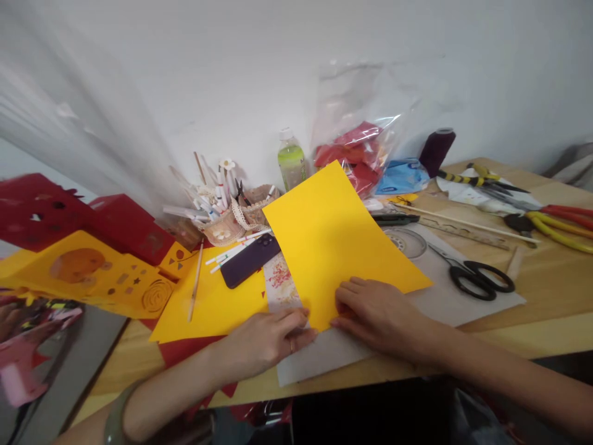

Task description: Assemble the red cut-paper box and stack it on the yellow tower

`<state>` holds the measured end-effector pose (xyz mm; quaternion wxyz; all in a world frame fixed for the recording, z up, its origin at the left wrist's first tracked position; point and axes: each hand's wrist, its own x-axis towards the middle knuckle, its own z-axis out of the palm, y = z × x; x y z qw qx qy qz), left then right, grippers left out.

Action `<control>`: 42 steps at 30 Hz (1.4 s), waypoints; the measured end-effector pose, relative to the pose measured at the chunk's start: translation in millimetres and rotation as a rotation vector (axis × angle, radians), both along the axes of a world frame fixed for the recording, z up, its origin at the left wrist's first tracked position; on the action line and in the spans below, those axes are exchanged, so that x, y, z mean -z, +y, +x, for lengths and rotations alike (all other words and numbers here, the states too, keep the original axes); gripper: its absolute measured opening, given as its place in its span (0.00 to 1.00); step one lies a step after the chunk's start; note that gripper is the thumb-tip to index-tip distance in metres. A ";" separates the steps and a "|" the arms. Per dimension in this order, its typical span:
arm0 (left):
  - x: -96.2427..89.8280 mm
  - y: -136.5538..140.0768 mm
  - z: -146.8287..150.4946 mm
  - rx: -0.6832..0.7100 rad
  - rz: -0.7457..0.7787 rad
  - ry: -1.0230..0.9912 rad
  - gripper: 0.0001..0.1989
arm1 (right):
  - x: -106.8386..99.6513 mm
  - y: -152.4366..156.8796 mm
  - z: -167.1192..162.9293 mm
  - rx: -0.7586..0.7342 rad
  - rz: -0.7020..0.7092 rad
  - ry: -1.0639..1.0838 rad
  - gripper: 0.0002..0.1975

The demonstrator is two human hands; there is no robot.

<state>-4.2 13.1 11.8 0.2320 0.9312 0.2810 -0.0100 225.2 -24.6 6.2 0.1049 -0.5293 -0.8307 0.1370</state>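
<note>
A sheet of yellow paper [343, 228] stands tilted over the table, its lower edge at both hands. My left hand [282, 337] is closed at the sheet's lower left corner, with fingers and thumb pinched together. Curled over the lower edge further right is my right hand [370, 309], closed on the same sheet. Under the hands lies white paper [333, 355]. A dark phone [250, 261] rests left of the sheet on more yellow paper [222, 309]. Black-handled scissors [477, 279] lie right of my right hand.
Decorated red and yellow paper boxes [88, 272] stand at left, near a pink glue gun [23, 358]. Along the wall are a pen holder [227, 225], a bottle [291, 161], a plastic bag [356, 148] and a thread spool [437, 151]. Pliers [486, 179] lie at right.
</note>
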 end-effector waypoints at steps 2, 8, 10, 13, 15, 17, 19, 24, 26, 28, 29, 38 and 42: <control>1.8 -0.2 -0.4 -0.008 0.011 -0.010 0.14 | 3.1 -0.3 -9.1 0.006 0.016 0.012 0.09; 7.7 5.4 -8.0 0.076 0.066 -0.077 0.13 | 15.4 2.6 -17.2 0.013 0.032 0.065 0.07; 7.8 8.3 -10.0 0.160 0.126 -0.077 0.15 | 17.4 3.1 -15.7 0.019 0.034 0.076 0.08; 8.3 10.4 -11.1 0.188 0.161 -0.023 0.16 | 18.1 3.1 -14.2 0.020 0.043 0.084 0.08; 9.5 10.1 -11.2 0.177 0.167 0.024 0.17 | 17.7 2.8 -14.2 0.015 0.048 0.083 0.08; 11.1 9.3 -11.6 0.184 0.200 0.064 0.17 | 17.2 2.2 -14.4 0.009 0.054 0.079 0.08; 12.0 8.7 -12.5 0.211 0.253 0.096 0.18 | 17.1 1.5 -14.6 0.003 0.060 0.071 0.08; 10.6 9.6 -14.7 0.275 0.347 0.117 0.19 | 16.5 0.9 -15.5 -0.005 0.082 0.038 0.08; 11.9 9.8 -15.4 0.288 0.359 0.087 0.19 | 15.7 0.9 -16.0 -0.004 0.091 0.024 0.08; 15.4 9.3 -16.1 0.276 0.351 0.050 0.18 | 15.1 0.7 -16.3 -0.004 0.100 0.010 0.07; 17.6 8.7 -16.4 0.258 0.346 0.029 0.17 | 15.1 0.5 -16.1 -0.006 0.105 0.003 0.07; 20.7 4.7 -13.9 0.215 0.398 -0.092 0.14 | 19.1 -1.5 -3.7 0.017 0.156 -0.059 0.07; 22.1 5.3 -15.1 0.209 0.415 -0.111 0.14 | 20.2 -2.1 -0.2 0.014 0.161 -0.065 0.07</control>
